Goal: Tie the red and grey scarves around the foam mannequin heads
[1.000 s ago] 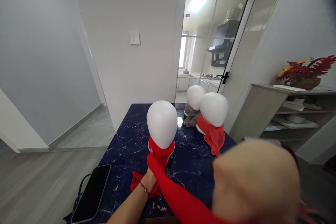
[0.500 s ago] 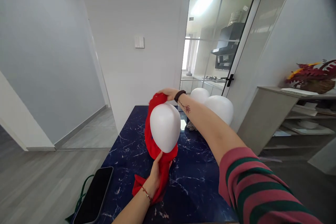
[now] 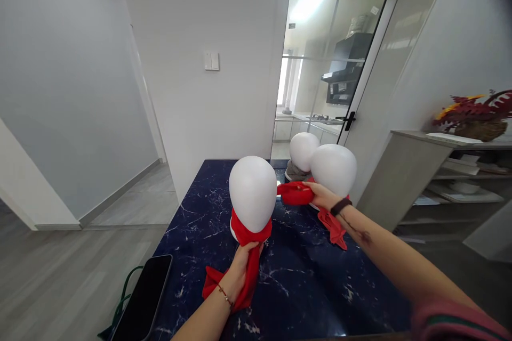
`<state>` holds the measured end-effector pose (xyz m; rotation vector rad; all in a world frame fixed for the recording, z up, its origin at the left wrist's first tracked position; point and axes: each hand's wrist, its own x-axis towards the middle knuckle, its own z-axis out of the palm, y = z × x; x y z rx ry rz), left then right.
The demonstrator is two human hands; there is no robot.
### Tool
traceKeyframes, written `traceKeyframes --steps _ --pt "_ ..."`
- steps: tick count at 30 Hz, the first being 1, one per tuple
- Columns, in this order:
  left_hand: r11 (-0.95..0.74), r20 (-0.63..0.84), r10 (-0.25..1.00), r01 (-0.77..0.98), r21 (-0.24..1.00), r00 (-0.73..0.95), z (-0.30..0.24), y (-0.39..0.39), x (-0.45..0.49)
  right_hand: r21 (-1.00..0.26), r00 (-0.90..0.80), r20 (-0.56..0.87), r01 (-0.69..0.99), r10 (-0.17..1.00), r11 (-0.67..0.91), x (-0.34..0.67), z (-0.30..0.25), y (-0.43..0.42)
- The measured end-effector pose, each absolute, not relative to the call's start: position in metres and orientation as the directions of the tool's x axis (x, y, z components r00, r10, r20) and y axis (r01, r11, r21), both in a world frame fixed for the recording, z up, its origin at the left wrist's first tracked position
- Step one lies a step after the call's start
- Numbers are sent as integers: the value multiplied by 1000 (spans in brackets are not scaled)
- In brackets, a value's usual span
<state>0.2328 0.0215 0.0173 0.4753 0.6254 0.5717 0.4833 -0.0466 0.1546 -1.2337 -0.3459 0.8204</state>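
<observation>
A white foam mannequin head [image 3: 252,192] stands on the dark blue marble table [image 3: 304,282]. A red scarf [image 3: 251,235] is wrapped around its neck. My left hand [image 3: 240,269] grips the scarf's front end just below the head. My right hand [image 3: 322,195] holds the scarf's other end, pulled out to the head's right. Behind it stand a second white head [image 3: 333,169] with a red scarf [image 3: 333,225] and a third head [image 3: 303,149] with a grey scarf.
A black phone [image 3: 140,303] lies at the table's front left corner over a green cord. A glass door with a black handle [image 3: 347,119] is behind the table. A shelf unit with a red plant [image 3: 476,112] stands at the right.
My right hand brought the scarf's end over and behind the head, then down to the head's right side. The left hand kept its grip at the front.
</observation>
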Motion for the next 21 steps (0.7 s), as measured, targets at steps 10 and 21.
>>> traceKeyframes --steps 10,21 --pt "789 -470 585 -330 518 661 18 23 235 -638 232 -495 -751 837 -170 349 78 -165" --pt "897 -506 347 -121 425 790 46 18 221 -814 447 -311 -581 839 8 237 17 -131"
